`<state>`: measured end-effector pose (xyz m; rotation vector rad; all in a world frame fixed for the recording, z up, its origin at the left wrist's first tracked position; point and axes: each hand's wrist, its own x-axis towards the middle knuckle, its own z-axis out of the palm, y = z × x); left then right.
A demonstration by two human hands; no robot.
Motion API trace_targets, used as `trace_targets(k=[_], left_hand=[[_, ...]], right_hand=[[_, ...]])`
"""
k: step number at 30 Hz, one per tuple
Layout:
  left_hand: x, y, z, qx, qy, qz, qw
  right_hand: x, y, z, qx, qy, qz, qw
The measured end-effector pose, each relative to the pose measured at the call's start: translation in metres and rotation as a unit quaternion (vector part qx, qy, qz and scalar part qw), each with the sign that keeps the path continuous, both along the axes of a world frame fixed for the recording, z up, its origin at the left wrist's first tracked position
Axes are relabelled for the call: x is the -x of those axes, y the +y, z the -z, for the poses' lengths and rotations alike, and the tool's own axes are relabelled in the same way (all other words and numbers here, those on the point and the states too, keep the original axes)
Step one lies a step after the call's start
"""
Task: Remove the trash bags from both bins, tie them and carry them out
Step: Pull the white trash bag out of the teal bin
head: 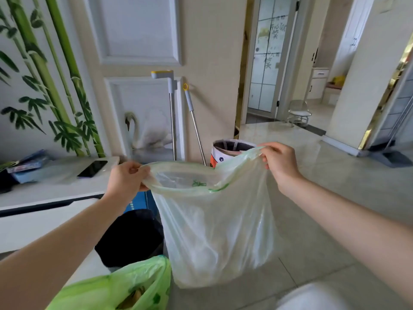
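Knee or trouser fabric, white and blurred [312,297], at bottom right edge. Bright green thin plastic bag [125,287] at bottom left, below left forearm, mouth open, something yellow-brown inside; can't tell what.

Pale translucent plastic trash bag [214,231] hangs mid-frame, clear of the floor, held up by both hands at its rim. Left hand [126,180] grip closed, pinching left rim edge. Right hand [279,162] grip closed, pinching right rim edge, slightly higher. Rim stretched open between them, green print visible on inner face. Contents light-coloured, not identifiable.

Black round bin [131,238] on floor just left of and behind the hanging bag, partly hidden by it. Blue printed box or panel [143,201] behind the bin.

White low table [44,193] at left carries a black phone [92,168] lying flat and a stack of blue booklets [29,166].

Further back: white round bin with orange pattern [223,151], dark liner folded over its rim, beside the bag's upper right corner. Two metal mop handles [173,121] lean on the white panelled door [138,63]. Bamboo mural wall [44,74] at left. Small clear chair [298,113] in far doorway. Beige tiled floor [335,220] throughout.
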<state>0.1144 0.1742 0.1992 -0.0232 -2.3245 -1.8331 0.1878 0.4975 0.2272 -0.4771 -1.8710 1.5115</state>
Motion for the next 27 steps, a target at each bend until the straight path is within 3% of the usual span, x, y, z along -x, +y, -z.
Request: trace_targets(k=[6, 11, 21, 27], left_hand=[[-0.019, -0.029, 0.093, 0.069, -0.114, -0.005, 0.991], [-0.03, -0.055, 0.148, 0.12, -0.202, -0.019, 0.972], [-0.016, -0.087, 0.192, 0.229, -0.292, -0.006, 0.928], [-0.008, -0.078, 0.202, 0.315, -0.254, -0.002, 0.915]], right_hand=[[-0.013, 0.011, 0.083, -0.017, -0.139, -0.009, 0.99], [-0.014, 0.01, 0.145, -0.05, -0.279, -0.024, 0.959], [-0.009, 0.014, 0.198, -0.187, -0.486, -0.11, 0.846], [-0.004, 0.017, 0.213, -0.253, -0.54, -0.159, 0.787]])
